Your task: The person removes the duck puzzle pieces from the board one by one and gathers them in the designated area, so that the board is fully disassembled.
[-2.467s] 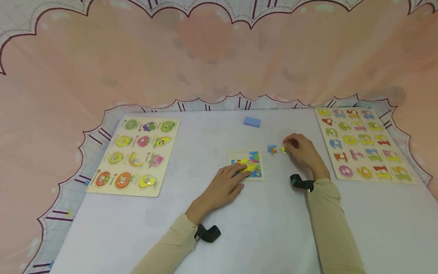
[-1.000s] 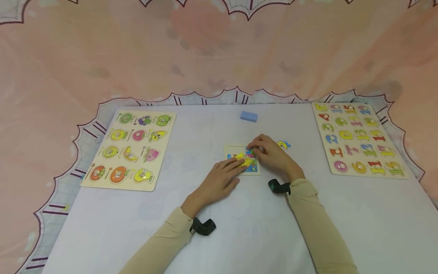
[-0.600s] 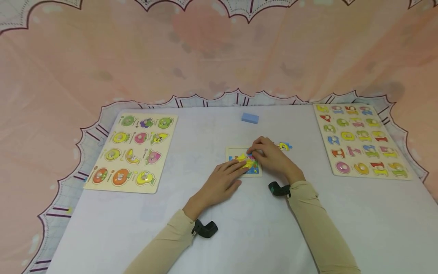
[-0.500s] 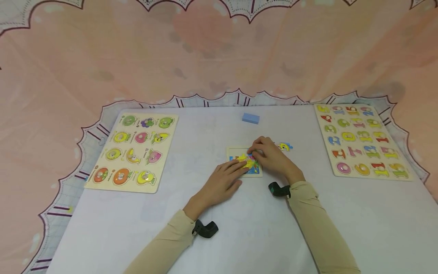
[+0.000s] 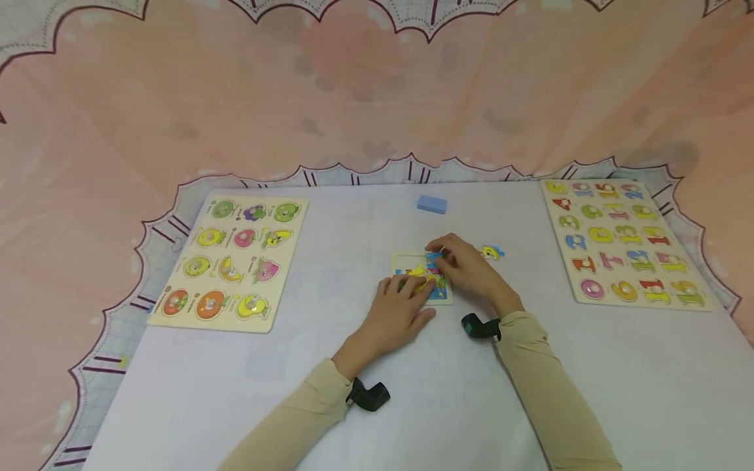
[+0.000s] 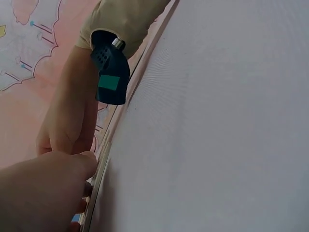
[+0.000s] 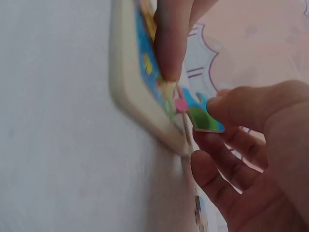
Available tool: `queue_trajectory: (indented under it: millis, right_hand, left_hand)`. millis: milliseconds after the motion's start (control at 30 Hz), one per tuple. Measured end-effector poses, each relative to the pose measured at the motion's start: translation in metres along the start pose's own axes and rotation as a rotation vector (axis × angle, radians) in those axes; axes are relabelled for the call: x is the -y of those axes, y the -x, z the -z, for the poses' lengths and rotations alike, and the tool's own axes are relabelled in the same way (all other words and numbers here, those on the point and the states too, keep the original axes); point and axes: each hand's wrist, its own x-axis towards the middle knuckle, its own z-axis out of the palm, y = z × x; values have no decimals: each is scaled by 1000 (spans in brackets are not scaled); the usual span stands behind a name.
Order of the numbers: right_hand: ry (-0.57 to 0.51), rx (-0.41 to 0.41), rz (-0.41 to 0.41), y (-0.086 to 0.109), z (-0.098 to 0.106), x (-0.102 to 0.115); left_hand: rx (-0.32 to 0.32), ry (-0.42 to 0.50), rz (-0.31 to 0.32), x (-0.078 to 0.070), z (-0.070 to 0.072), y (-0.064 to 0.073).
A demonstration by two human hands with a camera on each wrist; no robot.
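A small jigsaw tray (image 5: 411, 260) with a pale rim lies mid-table. Its picture is blue, yellow and green, and the upper left part shows bare board. My left hand (image 5: 396, 318) rests over the tray's near left side, bent fingertips on the yellow pieces. In the right wrist view, a fingertip (image 7: 171, 53) of that hand touches the picture. My right hand (image 5: 468, 268) is at the tray's upper right corner. Its thumb and fingers pinch a blue and green jigsaw piece (image 7: 205, 120), tilted against the tray's edge.
A loose yellow and blue piece (image 5: 491, 252) lies just beyond my right hand. Behind the tray is a blue block (image 5: 432, 204). A fruit puzzle board (image 5: 228, 265) stands left, a number puzzle board (image 5: 624, 242) right. A patterned cloth (image 5: 365, 98) hangs behind the table.
My right hand has come left from the loose pieces to the tray, and the piece has lately tilted up in its grip. My left hand has shifted slightly right, fingers more bent.
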Motion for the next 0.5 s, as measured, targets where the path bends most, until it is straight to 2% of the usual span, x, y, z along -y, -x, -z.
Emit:
queue_trajectory:
  millis: [200,333,500]
  right_hand:
    - [-62,-34,-77,-2,1,1]
    - [-69,-28,-151,0,-2,4]
    - [-61,-34,-186,1,0,0]
  left_hand:
    - [-51,10,12,-3,1,-4]
    - [-43,5,19,-3,-2,0]
    - [-61,1,12,0,-6,1]
